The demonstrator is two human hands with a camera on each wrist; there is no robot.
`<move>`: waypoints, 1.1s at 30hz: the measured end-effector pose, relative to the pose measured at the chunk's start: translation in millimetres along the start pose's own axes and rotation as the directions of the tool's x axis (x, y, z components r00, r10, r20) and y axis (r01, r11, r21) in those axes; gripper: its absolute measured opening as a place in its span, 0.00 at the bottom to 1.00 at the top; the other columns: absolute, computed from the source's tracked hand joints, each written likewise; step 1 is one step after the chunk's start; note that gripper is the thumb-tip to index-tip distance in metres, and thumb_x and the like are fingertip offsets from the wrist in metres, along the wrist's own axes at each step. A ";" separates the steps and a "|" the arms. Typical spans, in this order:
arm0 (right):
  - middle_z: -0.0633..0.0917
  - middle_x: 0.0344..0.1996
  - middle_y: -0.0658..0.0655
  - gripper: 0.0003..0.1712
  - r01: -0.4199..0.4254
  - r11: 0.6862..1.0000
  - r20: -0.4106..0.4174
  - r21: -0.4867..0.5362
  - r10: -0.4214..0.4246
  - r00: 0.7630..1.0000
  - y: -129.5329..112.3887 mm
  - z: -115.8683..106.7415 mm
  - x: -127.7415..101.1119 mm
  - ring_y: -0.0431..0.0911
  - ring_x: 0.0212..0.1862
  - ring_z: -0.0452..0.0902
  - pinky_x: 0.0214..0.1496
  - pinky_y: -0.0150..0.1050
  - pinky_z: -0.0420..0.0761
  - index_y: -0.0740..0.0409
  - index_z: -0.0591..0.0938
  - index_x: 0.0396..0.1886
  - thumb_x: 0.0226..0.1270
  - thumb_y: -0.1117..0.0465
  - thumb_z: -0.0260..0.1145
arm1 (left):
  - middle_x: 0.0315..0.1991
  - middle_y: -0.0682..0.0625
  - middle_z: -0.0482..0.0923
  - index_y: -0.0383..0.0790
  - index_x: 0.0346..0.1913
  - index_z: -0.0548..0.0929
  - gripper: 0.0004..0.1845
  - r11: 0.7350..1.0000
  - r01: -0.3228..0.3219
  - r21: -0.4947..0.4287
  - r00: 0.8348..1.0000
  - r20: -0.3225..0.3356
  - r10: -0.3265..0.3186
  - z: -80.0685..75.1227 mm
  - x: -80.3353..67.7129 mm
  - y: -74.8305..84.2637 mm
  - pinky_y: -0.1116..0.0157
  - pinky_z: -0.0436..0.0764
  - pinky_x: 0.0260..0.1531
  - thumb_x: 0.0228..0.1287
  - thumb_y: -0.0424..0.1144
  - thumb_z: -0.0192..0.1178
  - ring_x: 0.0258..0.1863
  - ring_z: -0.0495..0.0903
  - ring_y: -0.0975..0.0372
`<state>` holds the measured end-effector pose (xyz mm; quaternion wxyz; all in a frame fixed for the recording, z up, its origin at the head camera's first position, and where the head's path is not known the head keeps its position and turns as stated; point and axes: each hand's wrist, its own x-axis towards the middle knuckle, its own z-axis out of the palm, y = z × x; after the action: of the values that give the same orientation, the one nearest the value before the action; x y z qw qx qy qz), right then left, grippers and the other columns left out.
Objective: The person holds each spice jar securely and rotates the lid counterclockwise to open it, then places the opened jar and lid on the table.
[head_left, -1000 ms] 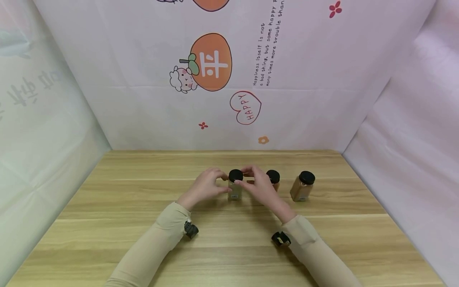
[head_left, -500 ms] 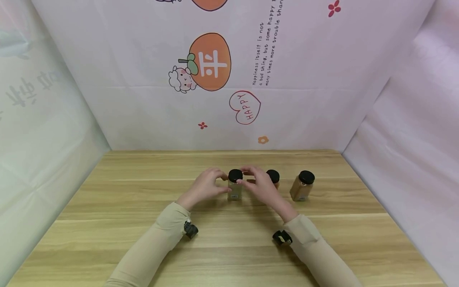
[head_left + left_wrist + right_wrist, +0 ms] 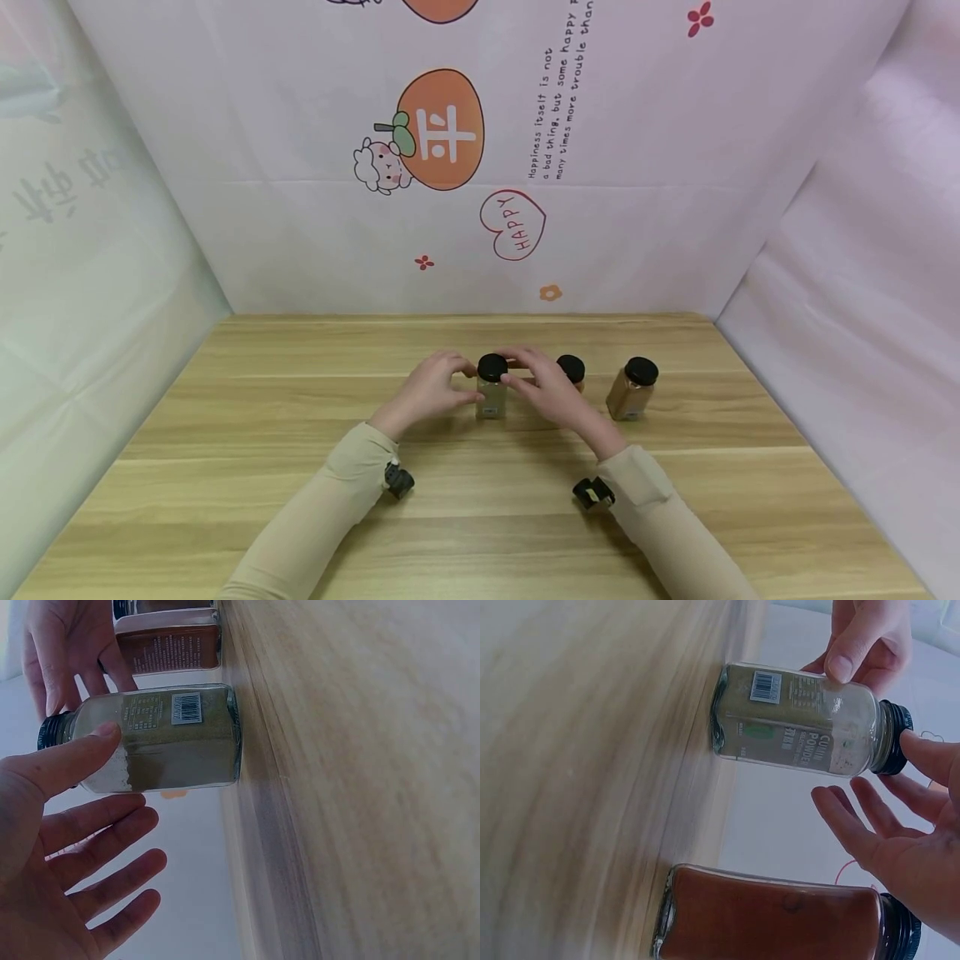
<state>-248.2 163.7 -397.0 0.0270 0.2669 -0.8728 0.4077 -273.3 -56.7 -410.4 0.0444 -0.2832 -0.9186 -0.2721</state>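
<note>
A glass jar of cumin powder (image 3: pixel 491 403) with a black screw lid (image 3: pixel 895 739) stands upright on the table, between both hands. My left hand (image 3: pixel 427 393) grips the jar's body from the left. In the left wrist view, its thumb lies on the label side and the fingers are on the far side. From the right, my right hand (image 3: pixel 553 390) pinches the lid, its thumb on the near edge and a finger behind. A second black-lidded jar (image 3: pixel 572 370), partly hidden by my right hand, stands close by. Reddish-brown powder (image 3: pixel 772 915) fills it in the right wrist view.
A third jar (image 3: pixel 630 395), holding brown powder, stands farther right on the wooden table (image 3: pixel 480 533). White printed cloth (image 3: pixel 315 242) rises behind the table and along both sides. A small black camera is strapped to each wrist.
My right thumb has slid slightly right and down round the lid's edge, and the right wrist has shifted a little right. The left hand and the jar have stayed in place.
</note>
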 end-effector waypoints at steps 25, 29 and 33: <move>0.68 0.64 0.62 0.28 0.004 1.000 0.066 -0.023 -0.002 0.998 -0.8 -3.1 0.4 0.56 0.63 0.68 0.57 0.48 0.77 0.54 0.65 0.70 0.72 0.55 0.55 | 0.43 0.51 0.81 0.42 0.46 0.84 0.22 1.000 0.008 0.004 1.000 0.007 -0.008 0.4 -0.2 -0.1 0.58 0.75 0.52 0.52 0.52 0.70 0.49 0.78 0.57; 0.67 0.65 0.62 0.29 -0.002 1.000 0.050 -0.017 0.003 0.999 -1.1 -3.0 -1.1 0.59 0.63 0.68 0.58 0.50 0.76 0.54 0.65 0.69 0.71 0.53 0.57 | 0.43 0.51 0.81 0.41 0.46 0.84 0.22 1.000 0.007 -0.010 1.000 0.010 -0.007 0.6 0.1 -0.1 0.58 0.75 0.53 0.52 0.51 0.70 0.49 0.78 0.55; 0.68 0.64 0.63 0.30 -0.017 1.000 0.024 -0.019 0.017 1.000 -1.8 -2.6 -2.6 0.61 0.62 0.69 0.57 0.52 0.76 0.56 0.66 0.68 0.70 0.52 0.58 | 0.43 0.51 0.81 0.41 0.46 0.84 0.22 1.000 0.009 -0.014 1.000 0.007 -0.009 1.4 1.0 -0.3 0.57 0.74 0.53 0.51 0.51 0.71 0.49 0.77 0.55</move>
<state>-245.5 165.8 -394.7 0.0156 0.2642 -0.8792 0.3963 -274.1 -55.7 -411.5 0.0377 -0.2801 -0.9181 -0.2777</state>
